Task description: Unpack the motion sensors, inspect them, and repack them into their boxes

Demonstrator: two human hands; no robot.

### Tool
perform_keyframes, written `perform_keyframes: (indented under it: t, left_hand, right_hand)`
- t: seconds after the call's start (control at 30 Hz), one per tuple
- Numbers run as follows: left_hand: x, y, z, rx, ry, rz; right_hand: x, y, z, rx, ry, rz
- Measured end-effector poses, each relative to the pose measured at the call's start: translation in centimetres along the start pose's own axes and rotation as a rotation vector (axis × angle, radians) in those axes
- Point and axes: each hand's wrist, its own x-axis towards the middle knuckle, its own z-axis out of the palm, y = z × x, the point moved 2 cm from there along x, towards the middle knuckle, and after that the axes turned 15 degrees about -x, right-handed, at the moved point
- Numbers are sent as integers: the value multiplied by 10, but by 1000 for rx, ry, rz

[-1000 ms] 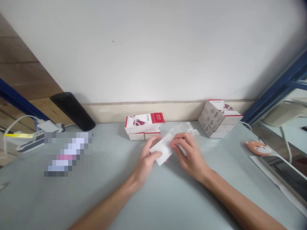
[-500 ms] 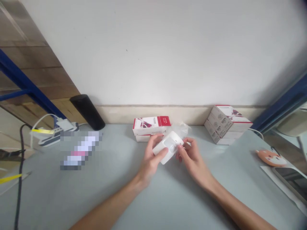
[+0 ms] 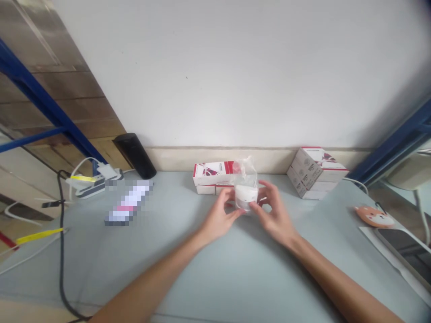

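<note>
Between my hands, a clear plastic bag [image 3: 245, 181] stands upright, with a white item [image 3: 246, 196] in its lower part. My left hand [image 3: 222, 216] holds the bag's lower left side with its fingertips. My right hand [image 3: 273, 210] grips the lower right side, fingers curved around it. Just behind the bag are stacked white boxes with red markings [image 3: 213, 177], partly hidden by it. The item's exact shape is hard to tell through the plastic.
A second stack of white and red boxes [image 3: 316, 172] stands on the pale grey table [image 3: 175, 269] by the wall. Left lie a black cylinder [image 3: 135, 155], a power strip [image 3: 96, 186] and a black cable [image 3: 61, 233]. Right are a fox-shaped pad [image 3: 373, 216] and a phone [image 3: 404, 246].
The flat white item held in front of the bag now sits inside it. The bag has risen upright between my hands. The view has tilted, shifting the background objects.
</note>
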Motion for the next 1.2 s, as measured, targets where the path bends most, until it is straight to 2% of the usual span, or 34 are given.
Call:
perform_keyframes:
  t: [0.13, 0.23, 0.33, 0.43, 0.6, 0.8, 1.03, 1.2]
  left_hand:
    - [4, 9, -12, 36, -61, -4]
    - [3, 17, -16, -113, -110, -89]
    - [3, 18, -16, -153, -72, -116]
    - [5, 11, -14, -53, -55, -66]
    - [8, 0, -16, 9, -100, -27]
    - [2, 3, -24, 182, -140, -107]
    - [5, 14, -26, -76, -124, -104]
    - [5, 9, -28, -30, -136, -117]
  right_hand:
    - [1, 6, 2, -36, -117, -31]
    - [1, 6, 3, -114, -173, -85]
    - [0, 7, 6, -230, -218, -117]
    - [-1, 9, 8, -296, -235, -108]
    - [1, 8, 2, -345, -259, -143]
    - [1, 10, 0, -373, -280, -143]
    - [-3, 13, 6, -416, -358, -180]
    - [-7, 19, 11, -462, -327, -190]
